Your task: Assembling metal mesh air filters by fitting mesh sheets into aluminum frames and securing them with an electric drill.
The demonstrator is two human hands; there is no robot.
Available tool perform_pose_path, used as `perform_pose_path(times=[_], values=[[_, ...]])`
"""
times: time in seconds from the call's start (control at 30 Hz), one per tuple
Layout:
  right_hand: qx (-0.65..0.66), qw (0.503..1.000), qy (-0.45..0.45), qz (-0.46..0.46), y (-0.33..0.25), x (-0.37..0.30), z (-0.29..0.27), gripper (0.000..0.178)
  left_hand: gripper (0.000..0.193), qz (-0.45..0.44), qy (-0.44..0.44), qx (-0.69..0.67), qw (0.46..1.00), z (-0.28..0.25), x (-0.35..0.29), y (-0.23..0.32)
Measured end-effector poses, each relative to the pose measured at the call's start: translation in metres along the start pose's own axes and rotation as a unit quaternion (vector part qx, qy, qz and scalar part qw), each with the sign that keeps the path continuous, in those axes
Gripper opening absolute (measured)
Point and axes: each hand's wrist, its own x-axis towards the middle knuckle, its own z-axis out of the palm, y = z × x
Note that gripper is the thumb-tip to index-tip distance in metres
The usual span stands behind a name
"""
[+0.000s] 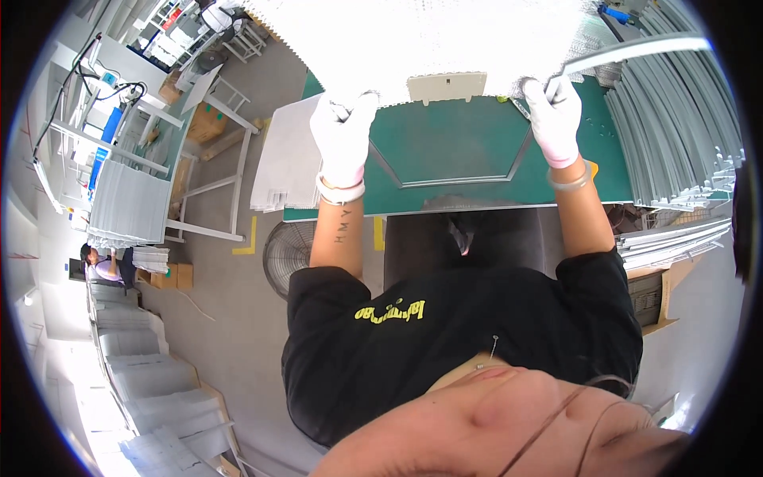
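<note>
My left hand [343, 135], in a white glove, is closed with its fingers pinched at the near edge of a bright white bubble-wrap sheet [429, 44]. At the sheet's other near corner my gloved right hand [552, 119] is pinched closed too. A pale strip [636, 52] runs from beside the right hand's fingers off to the right; whether the hand grips it I cannot tell. Between the hands, a beige notched plate [447, 87] shows at the sheet's edge. Below it, a thin grey frame [457, 181] lies on the green table [445, 139].
White sheets [282, 159] are stacked left of my left hand. Many long grey-white strips [675, 119] are piled at the right. A floor fan [288, 254] stands below the table's left side. Farther left are a workbench [179, 131], cartons [208, 121] and another person [107, 266].
</note>
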Motion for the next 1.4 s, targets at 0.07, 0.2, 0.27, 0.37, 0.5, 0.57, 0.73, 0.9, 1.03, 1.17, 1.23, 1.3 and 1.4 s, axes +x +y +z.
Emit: perform_pose_path(times=[0.07,0.2,0.27,0.37,0.5,0.57,0.73,0.9,1.03,1.17,1.23,1.3,1.4], values=[[-0.007,1.000,-0.010,0.007,-0.002,-0.004,-0.002,0.020,0.023,-0.018,0.030,0.012,0.999,0.001,-0.002,-0.007],[-0.016,0.997,-0.048,0.062,0.011,-0.012,0.002,0.009,0.026,-0.002,-0.020,0.155,0.988,-0.004,-0.016,-0.026],[0.001,0.986,-0.092,0.136,0.052,-0.033,-0.010,0.018,0.013,-0.061,-0.036,0.134,0.988,-0.006,-0.042,-0.061],[0.026,0.981,-0.120,0.148,0.067,-0.059,-0.020,0.026,0.023,-0.178,-0.020,0.024,0.983,-0.006,-0.080,-0.081],[0.017,0.984,-0.160,0.076,0.034,-0.032,-0.024,0.033,0.041,-0.199,-0.191,0.036,0.961,-0.030,-0.044,-0.059],[0.052,0.989,-0.106,0.092,0.005,0.002,-0.014,0.024,0.031,-0.156,-0.137,-0.053,0.977,-0.019,-0.010,-0.020],[-0.108,0.991,-0.066,0.053,-0.015,0.015,0.005,0.023,0.024,-0.009,-0.031,0.185,0.982,-0.013,0.014,-0.012],[-0.132,0.990,0.047,-0.004,-0.007,0.003,0.001,0.038,0.033,0.050,0.041,0.151,0.986,-0.004,-0.007,-0.019],[-0.049,0.995,-0.007,0.089,0.002,-0.016,-0.006,0.017,0.027,-0.004,0.011,0.122,0.992,-0.012,-0.030,-0.030],[0.052,0.985,-0.064,0.149,0.049,-0.062,-0.018,0.027,0.018,-0.093,0.004,0.013,0.996,-0.009,-0.074,-0.056],[0.131,0.974,-0.059,0.178,0.064,-0.081,-0.020,0.035,0.026,-0.109,-0.004,-0.023,0.994,-0.011,-0.092,-0.068],[0.099,0.974,-0.072,0.189,0.064,-0.083,-0.024,0.036,0.037,-0.132,-0.011,-0.052,0.990,-0.012,-0.096,-0.063],[0.047,0.967,-0.153,0.196,0.056,-0.061,-0.041,0.040,0.043,-0.186,-0.139,0.013,0.973,-0.033,-0.067,-0.046]])
